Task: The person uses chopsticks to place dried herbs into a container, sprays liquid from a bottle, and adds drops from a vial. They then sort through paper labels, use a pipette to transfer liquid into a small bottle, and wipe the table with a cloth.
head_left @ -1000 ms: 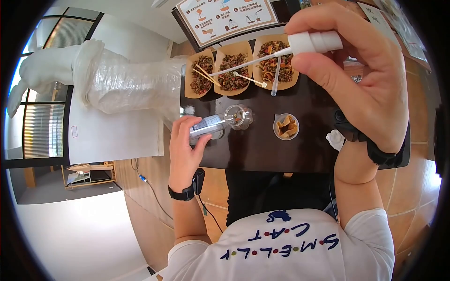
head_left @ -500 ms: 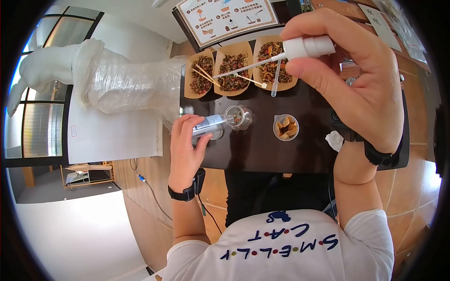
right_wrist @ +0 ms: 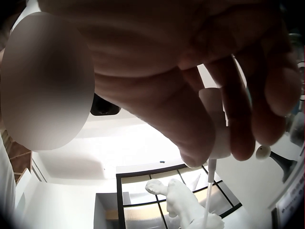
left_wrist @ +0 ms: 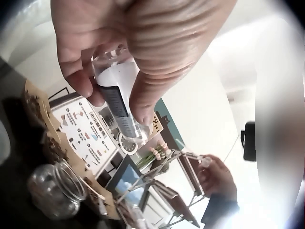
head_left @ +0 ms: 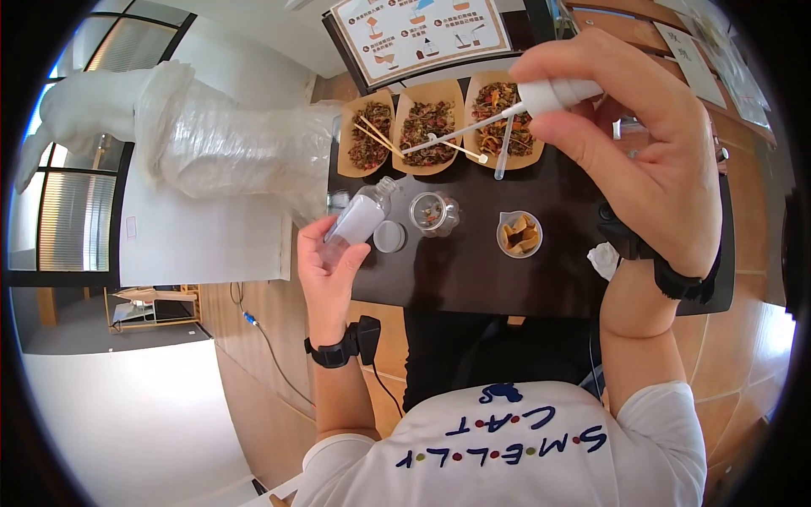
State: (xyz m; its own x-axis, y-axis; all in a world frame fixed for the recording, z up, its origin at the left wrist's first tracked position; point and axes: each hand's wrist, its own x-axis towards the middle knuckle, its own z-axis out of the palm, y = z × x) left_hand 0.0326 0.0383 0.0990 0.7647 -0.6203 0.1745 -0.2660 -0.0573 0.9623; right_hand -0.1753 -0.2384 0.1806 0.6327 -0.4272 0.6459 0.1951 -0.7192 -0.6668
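Note:
In the head view my left hand [head_left: 328, 269] grips a clear plastic bottle [head_left: 359, 218] with a pale label. Its uncapped neck tilts up and away, toward the trays. My right hand [head_left: 655, 169], raised close to the camera, pinches a white spray pump [head_left: 541, 98] between thumb and index finger, its thin dip tube pointing left. An open clear jar [head_left: 432, 215] with small bits inside stands on the table, right of the bottle. Between them lies a round pale lid [head_left: 389, 237]. From the right wrist view, the pump [right_wrist: 220, 138] shows with its tube pointing down.
Three paper trays [head_left: 345, 160] of dried plant mix line the back of the dark table [head_left: 473, 283], with sticks and a clear dropper [head_left: 504, 152] on them. A small white cup [head_left: 504, 246] holds orange-brown pieces. Crumpled tissue [head_left: 603, 260] lies at right; an instruction sign [head_left: 422, 38] stands behind.
The bottle's neck has swung up and away from the jar's mouth, leaving the bottle tilted upward in my left hand. My right hand still pinches the spray pump.

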